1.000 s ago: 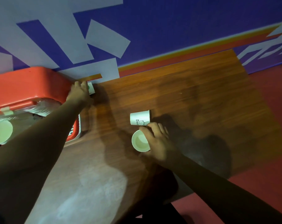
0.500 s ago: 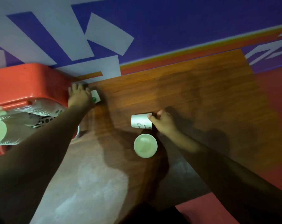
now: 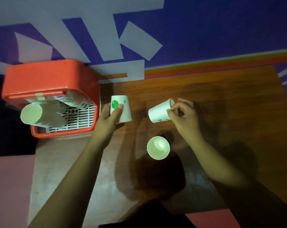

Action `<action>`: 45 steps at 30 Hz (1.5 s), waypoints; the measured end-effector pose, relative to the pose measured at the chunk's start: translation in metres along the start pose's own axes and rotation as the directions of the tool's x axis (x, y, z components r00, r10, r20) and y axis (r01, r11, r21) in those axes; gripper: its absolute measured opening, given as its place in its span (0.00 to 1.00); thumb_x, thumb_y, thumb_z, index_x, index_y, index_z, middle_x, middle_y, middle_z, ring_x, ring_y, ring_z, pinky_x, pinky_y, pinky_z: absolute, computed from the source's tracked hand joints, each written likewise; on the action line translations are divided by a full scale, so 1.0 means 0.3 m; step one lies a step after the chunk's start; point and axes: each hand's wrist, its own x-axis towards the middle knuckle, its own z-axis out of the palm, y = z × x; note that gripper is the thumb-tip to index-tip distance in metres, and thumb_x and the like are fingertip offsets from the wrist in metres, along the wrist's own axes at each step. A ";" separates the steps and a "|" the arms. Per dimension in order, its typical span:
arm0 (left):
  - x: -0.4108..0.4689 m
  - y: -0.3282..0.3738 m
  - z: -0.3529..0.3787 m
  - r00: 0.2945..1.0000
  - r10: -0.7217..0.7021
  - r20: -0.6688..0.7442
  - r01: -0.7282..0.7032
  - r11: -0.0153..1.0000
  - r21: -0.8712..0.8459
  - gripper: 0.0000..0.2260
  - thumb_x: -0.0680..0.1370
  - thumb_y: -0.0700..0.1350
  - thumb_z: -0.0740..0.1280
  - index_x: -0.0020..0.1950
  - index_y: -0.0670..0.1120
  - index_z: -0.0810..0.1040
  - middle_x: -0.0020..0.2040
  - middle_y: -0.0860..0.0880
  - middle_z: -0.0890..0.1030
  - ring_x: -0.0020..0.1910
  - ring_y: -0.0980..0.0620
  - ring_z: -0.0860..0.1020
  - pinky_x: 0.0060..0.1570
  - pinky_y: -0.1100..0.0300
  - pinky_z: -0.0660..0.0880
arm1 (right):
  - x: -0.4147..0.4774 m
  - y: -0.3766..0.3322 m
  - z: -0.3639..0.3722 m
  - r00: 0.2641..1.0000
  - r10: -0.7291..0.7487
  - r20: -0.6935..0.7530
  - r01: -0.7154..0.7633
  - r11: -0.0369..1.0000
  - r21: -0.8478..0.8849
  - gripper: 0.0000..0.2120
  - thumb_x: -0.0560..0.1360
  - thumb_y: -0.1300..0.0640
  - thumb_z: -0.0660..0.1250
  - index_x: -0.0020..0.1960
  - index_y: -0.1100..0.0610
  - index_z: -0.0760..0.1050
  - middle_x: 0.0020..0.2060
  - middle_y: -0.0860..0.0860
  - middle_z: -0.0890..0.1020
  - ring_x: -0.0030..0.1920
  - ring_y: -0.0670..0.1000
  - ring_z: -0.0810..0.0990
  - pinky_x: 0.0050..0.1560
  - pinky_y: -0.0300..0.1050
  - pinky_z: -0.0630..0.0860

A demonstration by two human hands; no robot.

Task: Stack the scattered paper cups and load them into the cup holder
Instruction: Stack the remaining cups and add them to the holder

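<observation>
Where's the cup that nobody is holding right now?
The free cup stands upright on the wooden table, near the middle of the head view, just below the right hand.

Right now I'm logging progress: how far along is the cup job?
Done: a stack of cups already lies in the red holder. In hand: the left hand holds a green-dot cup, the right hand pinches a tilted cup. Left: one upright cup on the table, unstacked.

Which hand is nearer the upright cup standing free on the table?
Right. The right hand, holding a tilted cup, is just above and right of the upright cup. The left hand, holding the green-dot cup, is farther off to its upper left.
</observation>
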 end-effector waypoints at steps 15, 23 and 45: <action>-0.225 -0.044 -0.016 0.977 -0.187 -0.098 0.163 0.963 -0.213 0.23 0.71 0.54 0.71 0.60 0.46 0.72 0.58 0.42 0.81 0.53 0.46 0.81 0.49 0.53 0.75 | -0.354 0.007 -0.002 0.900 -0.357 0.248 0.405 0.897 -0.179 0.34 0.65 0.51 0.78 0.69 0.51 0.70 0.61 0.46 0.76 0.62 0.47 0.72 0.65 0.37 0.67; -0.364 0.000 0.036 0.991 0.119 0.069 -0.121 0.992 0.037 0.24 0.67 0.50 0.73 0.61 0.51 0.70 0.56 0.47 0.79 0.50 0.52 0.80 0.39 0.62 0.77 | -0.377 0.113 0.040 0.923 -0.176 0.343 0.243 0.956 -0.165 0.51 0.63 0.47 0.80 0.78 0.49 0.56 0.75 0.46 0.63 0.75 0.46 0.60 0.73 0.38 0.57; -0.319 -0.191 0.176 0.951 0.061 0.302 -0.214 0.837 0.504 0.47 0.71 0.49 0.80 0.81 0.50 0.54 0.70 0.47 0.73 0.66 0.49 0.75 0.65 0.53 0.74 | -0.395 0.125 0.061 0.769 0.383 0.513 -0.595 0.721 0.354 0.30 0.79 0.36 0.57 0.73 0.54 0.68 0.68 0.53 0.74 0.67 0.55 0.74 0.67 0.53 0.70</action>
